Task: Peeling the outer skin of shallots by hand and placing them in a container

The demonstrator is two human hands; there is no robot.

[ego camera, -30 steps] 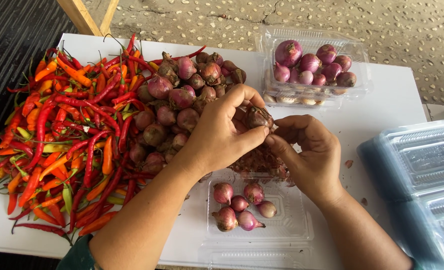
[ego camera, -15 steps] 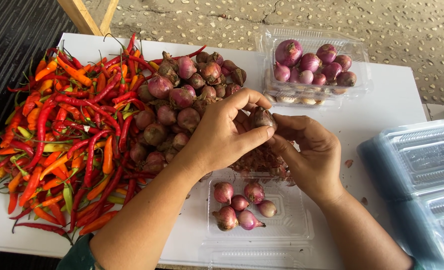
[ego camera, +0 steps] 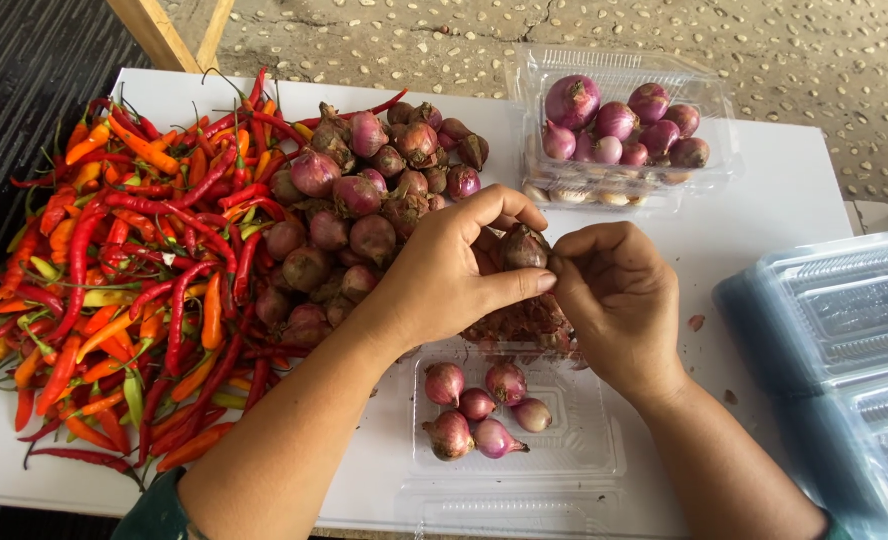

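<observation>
- at far left, chilli heap (ego camera: 114, 270) of red, orange and green pods on the white table (ego camera: 764, 200); leave undisturbed, well apart from the working zone.
- next right, pile of unpeeled shallots (ego camera: 354, 220) touching the chilli heap; draw stock from the near edge to avoid rolling bulbs.
- left hand (ego camera: 444, 275) closed on the shallot (ego camera: 522, 247), thumb below and fingers curled over the top; bulb held raised above the table, between both hands, just over the peel scraps (ego camera: 524, 320).
- hold firm but without crushing; judged best to keep the bulb pinned so only the dry skin moves.
- right hand (ego camera: 614, 300) with thumb and forefinger pinched together at the right side of the same bulb, apparently on a flap of skin; cannot tell how much skin is gripped.
- pull skin away in a thin strip, tip toward root, rotating the bulb in the left hand as needed.
- drop scraps straight down onto the existing scrap heap, clear of the open clear tray (ego camera: 584, 460) below, which holds six peeled bulbs (ego camera: 479, 410).
- upper right, filled clear tray (ego camera: 704, 165) of larger peeled bulbs; keep skins away from it.
- far right, stack of empty clear trays (ego camera: 844, 340); within reach when needed.
</observation>
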